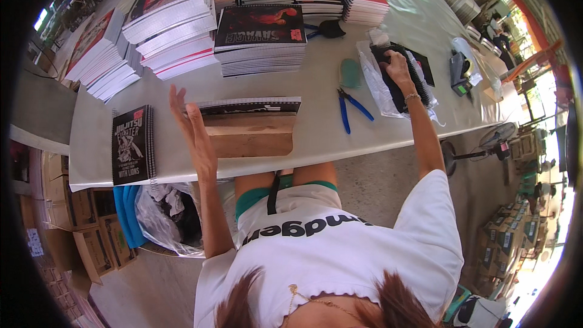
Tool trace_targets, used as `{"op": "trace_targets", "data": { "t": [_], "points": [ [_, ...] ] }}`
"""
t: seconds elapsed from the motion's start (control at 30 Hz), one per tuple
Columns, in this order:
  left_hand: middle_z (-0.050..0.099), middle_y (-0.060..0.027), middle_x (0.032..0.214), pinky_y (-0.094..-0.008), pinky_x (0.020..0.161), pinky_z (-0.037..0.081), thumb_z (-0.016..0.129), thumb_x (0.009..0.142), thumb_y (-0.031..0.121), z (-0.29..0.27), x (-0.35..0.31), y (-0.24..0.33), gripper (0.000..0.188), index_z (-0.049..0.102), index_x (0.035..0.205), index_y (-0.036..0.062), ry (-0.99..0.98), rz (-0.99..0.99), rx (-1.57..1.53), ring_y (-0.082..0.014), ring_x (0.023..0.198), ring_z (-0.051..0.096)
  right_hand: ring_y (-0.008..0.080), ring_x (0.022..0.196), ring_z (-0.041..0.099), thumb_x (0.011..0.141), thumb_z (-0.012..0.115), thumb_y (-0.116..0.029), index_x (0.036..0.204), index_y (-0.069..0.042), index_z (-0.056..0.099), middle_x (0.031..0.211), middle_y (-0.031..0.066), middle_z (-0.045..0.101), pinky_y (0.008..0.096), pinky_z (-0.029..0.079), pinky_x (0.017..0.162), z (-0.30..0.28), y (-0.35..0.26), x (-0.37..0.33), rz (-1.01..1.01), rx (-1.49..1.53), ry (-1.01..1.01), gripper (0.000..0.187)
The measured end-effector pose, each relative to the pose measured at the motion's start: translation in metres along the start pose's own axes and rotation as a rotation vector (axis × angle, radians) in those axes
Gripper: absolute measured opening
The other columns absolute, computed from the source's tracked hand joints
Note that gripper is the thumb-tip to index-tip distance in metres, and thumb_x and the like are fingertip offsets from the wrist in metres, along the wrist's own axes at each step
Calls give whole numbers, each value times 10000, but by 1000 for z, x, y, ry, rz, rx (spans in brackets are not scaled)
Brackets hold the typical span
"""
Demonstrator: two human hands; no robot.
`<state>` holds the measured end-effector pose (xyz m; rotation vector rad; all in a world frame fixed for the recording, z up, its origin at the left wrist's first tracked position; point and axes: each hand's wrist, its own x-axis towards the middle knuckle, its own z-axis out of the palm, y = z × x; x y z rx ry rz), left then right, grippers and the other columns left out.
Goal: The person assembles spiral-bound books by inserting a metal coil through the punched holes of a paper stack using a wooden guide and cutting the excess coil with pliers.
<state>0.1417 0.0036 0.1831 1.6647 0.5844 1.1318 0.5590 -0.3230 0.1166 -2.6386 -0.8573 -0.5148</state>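
My left hand (195,130) is raised with fingers stretched out, at the left end of a black-covered notebook (243,106). That notebook rests against a wooden block (258,140) near the table's front edge, its spine side facing up. Whether my left fingers press on it is hard to tell. Over to the right, my right hand (398,68) reaches into a pile of black binding coils (408,88) lying on a clear plastic bag (373,85). Its fingers are curled down onto the coils. Blue-handled pliers (352,108) and a green oval pad (350,73) lie between the two hands.
Stacks of notebooks (261,54) line the back of the white table (322,140). A finished spiral notebook (132,146) lies at the left front. Another blue-handled tool (328,28) sits behind. A plastic-lined bin (170,215) stands below the left edge, a fan (495,140) beyond the right.
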Motion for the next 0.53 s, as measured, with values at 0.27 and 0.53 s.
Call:
{"op": "trace_targets", "data": {
  "t": [0.27, 0.53],
  "points": [
    [328, -170, 1369, -456, 1086, 232, 394, 1005, 379, -5, -22, 15, 531, 348, 1364, -10, 254, 286, 238, -292, 1308, 302, 280, 832, 680, 704, 735, -173, 876, -12, 712, 855, 170, 697, 357, 520, 769, -34, -6, 21, 95, 101, -101, 237],
    [316, -208, 1351, -526, 1054, 224, 547, 949, 264, 9, -44, 21, 567, 304, 1384, -8, 133, 486, 494, -324, 1292, 294, 362, 911, 621, 723, 699, -202, 929, -51, 661, 971, 193, 649, 432, 490, 816, -32, 4, 25, -72, -173, 129, 258]
  ]
}}
